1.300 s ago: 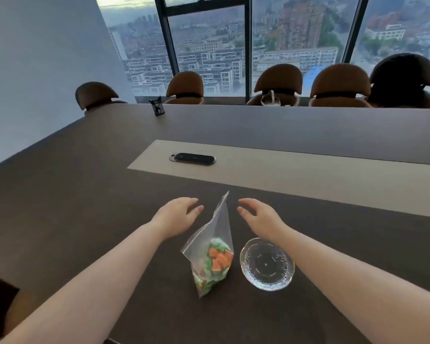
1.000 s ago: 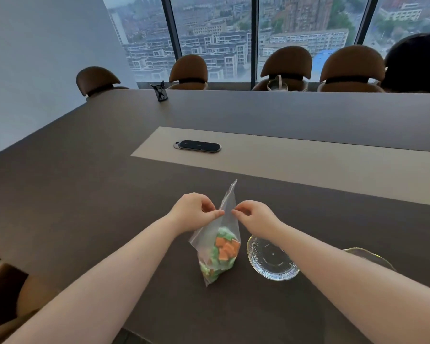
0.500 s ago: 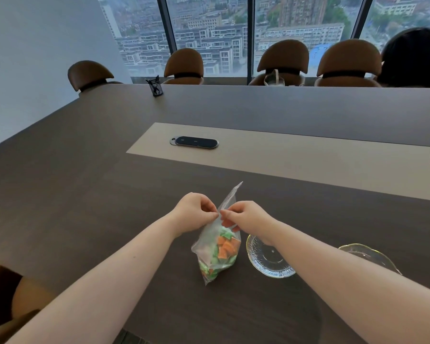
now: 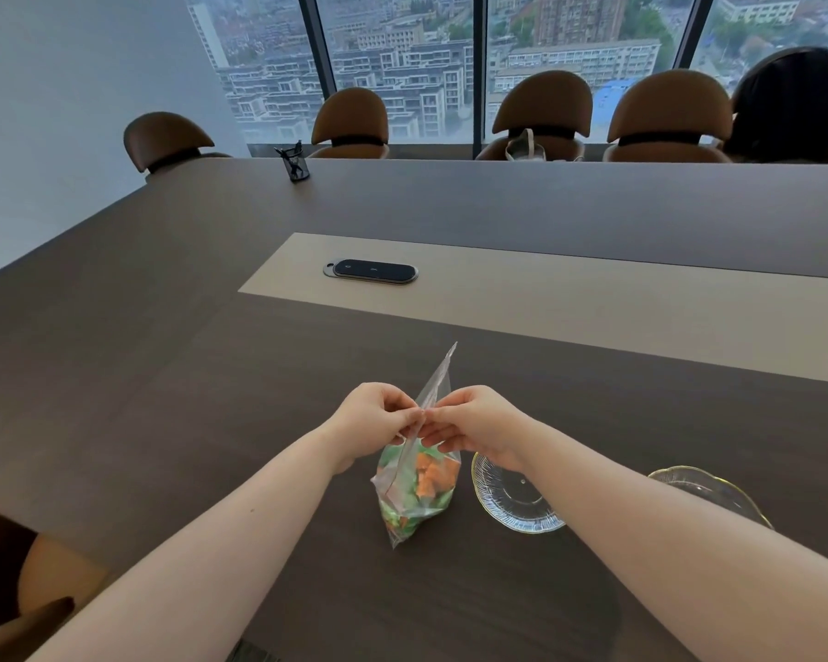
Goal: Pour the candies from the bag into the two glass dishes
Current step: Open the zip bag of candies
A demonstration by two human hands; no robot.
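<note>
Clearly soft, light bag (image 4: 417,480): pinched at its top by left hand (image 4: 374,422) and right hand (image 4: 474,422); best held there.

No text is legible — no labels either.

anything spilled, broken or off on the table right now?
Nothing stands out. The candies are all inside the clear bag, which the left hand and right hand pinch at its top. Both glass dishes sit upright and empty on the table, with no visible damage.
</note>
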